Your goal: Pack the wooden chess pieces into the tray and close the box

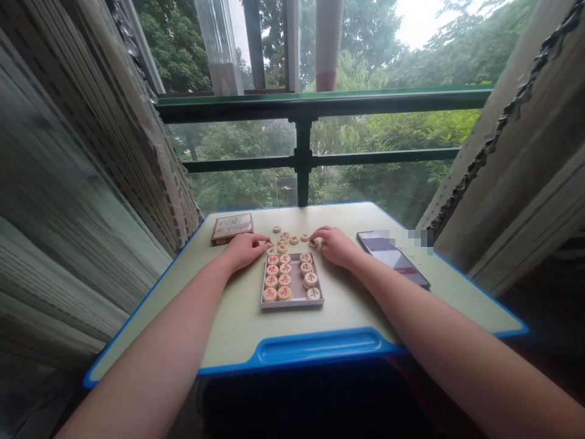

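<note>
A shallow white tray [298,300] lies on the small blue-edged table [237,323] and holds several round wooden chess pieces [278,275] marked in red and black. More loose chess pieces [284,236] lie on the table just beyond the tray. My left hand [244,249] rests at the tray's far left corner, fingers curled, fingertips at a loose piece. My right hand [336,245] rests at the far right corner, its fingertips pinched at a loose piece [313,242].
A brown box lid [231,227] lies at the table's far left. A phone [392,256] lies to the right of my right hand. A blue groove [315,347] runs along the near edge. Window bars [302,160] and bamboo blinds [68,158] enclose the table.
</note>
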The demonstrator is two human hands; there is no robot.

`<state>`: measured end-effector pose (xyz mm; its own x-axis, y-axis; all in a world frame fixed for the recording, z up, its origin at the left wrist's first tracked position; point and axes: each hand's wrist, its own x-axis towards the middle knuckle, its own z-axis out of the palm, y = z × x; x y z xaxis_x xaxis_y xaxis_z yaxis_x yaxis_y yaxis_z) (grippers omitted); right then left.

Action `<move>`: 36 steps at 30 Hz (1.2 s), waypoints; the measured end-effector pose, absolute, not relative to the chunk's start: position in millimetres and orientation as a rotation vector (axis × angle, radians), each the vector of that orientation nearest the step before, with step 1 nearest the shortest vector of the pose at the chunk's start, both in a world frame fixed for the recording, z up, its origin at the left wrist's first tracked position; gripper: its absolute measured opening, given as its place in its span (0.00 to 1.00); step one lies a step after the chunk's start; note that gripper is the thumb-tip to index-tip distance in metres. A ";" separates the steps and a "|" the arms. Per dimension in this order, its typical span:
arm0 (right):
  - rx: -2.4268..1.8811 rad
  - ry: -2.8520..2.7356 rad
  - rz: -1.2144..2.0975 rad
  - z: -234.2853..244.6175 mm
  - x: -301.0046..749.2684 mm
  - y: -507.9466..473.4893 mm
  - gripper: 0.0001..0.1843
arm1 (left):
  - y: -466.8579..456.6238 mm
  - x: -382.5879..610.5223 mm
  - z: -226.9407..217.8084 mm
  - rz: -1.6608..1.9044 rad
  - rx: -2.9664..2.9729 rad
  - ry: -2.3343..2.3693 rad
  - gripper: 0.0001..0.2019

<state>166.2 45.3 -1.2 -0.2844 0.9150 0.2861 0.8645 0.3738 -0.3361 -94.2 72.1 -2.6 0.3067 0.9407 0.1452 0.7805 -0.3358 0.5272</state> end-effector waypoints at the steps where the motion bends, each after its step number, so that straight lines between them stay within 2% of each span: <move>1: -1.540 -2.214 0.160 -1.0 166.5 45.4 0.24 | 71.9 -93.8 -2.3 0.597 2.228 1.546 0.22; 8: -1.636 -2.196 0.182 -0.9 165.8 48.4 0.24 | 72.8 -92.2 -2.8 0.558 2.285 1.545 0.19; 14: -1.629 -2.155 0.142 1.1 159.7 43.2 0.26 | 72.8 -89.9 -3.5 0.691 2.258 1.553 0.18; 18: -1.640 -1.978 -0.038 9.4 152.3 32.6 0.20 | 69.0 -85.0 0.2 0.892 2.057 1.485 0.18; 21: -1.486 -1.934 -0.088 17.7 148.0 24.1 0.15 | 57.9 -76.0 10.1 1.032 1.839 1.323 0.22; 26: -1.201 -2.058 0.026 21.9 141.8 16.3 0.11 | 36.1 -62.3 25.3 0.933 1.827 1.142 0.23; 31: -1.126 -2.124 0.161 18.9 136.0 13.3 0.12 | 30.7 -61.5 27.1 0.866 1.843 1.145 0.23; 36: -1.103 -2.090 0.263 21.1 131.8 8.5 0.08 | 31.8 -62.2 27.5 0.836 1.843 1.152 0.24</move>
